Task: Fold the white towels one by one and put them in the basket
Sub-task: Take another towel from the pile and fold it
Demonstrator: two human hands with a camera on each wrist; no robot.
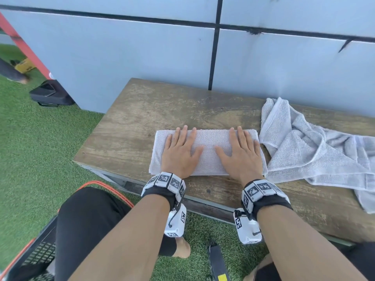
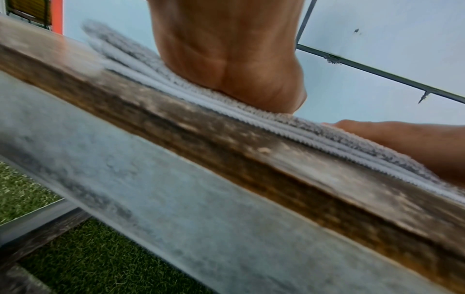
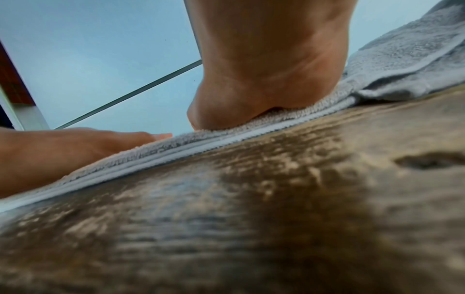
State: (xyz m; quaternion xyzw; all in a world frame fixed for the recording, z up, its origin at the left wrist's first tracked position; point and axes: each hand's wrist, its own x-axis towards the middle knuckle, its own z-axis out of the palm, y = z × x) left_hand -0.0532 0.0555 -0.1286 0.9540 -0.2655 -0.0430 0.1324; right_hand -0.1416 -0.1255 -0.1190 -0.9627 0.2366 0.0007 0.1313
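A folded white towel (image 1: 208, 151) lies as a long flat strip on the wooden table (image 1: 162, 106). My left hand (image 1: 180, 151) presses flat on its left half, fingers straight and spread. On its right half my right hand (image 1: 239, 153) lies flat the same way. In the left wrist view the heel of the left hand (image 2: 239, 65) bears on the layered towel (image 2: 176, 83); in the right wrist view the right hand (image 3: 264, 79) does so on the towel edge (image 3: 201, 143). A loose crumpled white towel (image 1: 316, 151) lies to the right. The black basket (image 1: 40, 252) with an orange rim sits at lower left.
A grey panelled wall (image 1: 142, 53) stands right behind the table. Green artificial turf (image 1: 30, 142) covers the floor. A black bag (image 1: 50, 94) lies on the turf at far left. My knee in black trousers (image 1: 87, 220) is beside the basket.
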